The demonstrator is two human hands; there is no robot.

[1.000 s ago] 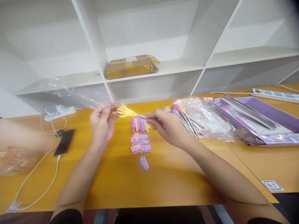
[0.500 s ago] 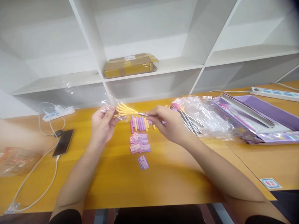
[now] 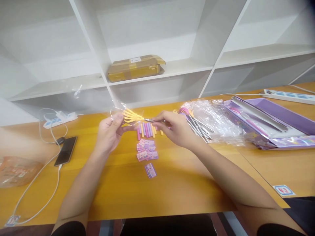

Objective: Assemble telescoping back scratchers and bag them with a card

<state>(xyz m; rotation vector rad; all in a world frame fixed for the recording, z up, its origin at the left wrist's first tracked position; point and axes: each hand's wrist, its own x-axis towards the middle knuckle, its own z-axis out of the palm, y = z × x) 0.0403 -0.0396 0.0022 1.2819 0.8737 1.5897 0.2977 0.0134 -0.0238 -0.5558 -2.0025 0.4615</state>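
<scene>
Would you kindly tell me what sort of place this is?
Probably an office or workroom: there is a wooden desk, white shelves behind it, and power strips on the desktop.

Here's the wooden desk, and it's busy! Far left, a white power strip, then a dark phone with its cable trailing across. Into the middle: a row of pink, purple and yellow tubes, a heap of cards below, one single card nearer. Rightward, silver-stemmed sticks in a fan, crinkled clear plastic, an open purple box! And up on the white shelf, one taped parcel.
</scene>
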